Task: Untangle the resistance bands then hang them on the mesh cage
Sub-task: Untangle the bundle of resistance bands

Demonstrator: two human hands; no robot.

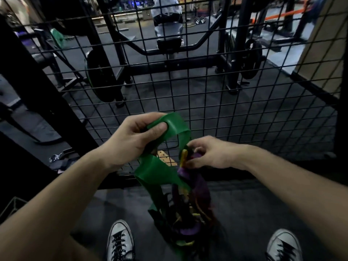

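Note:
My left hand [131, 136] grips a fold of a wide green resistance band [156, 172], thumb on top. The green band loops over to my right hand [209, 153] and down in front of me. My right hand pinches a knot of purple, yellow and black bands [190, 196] beside the green one. The tangle hangs down to just above the floor between my shoes. The black wire mesh cage [244, 102] stands upright right behind both hands.
Behind the mesh are a weight rack with plates [98, 78] and a person seated on a bench [167, 21]. A thick black post [37, 87] slants at left. My two shoes [120, 240] stand on the dark rubber floor below.

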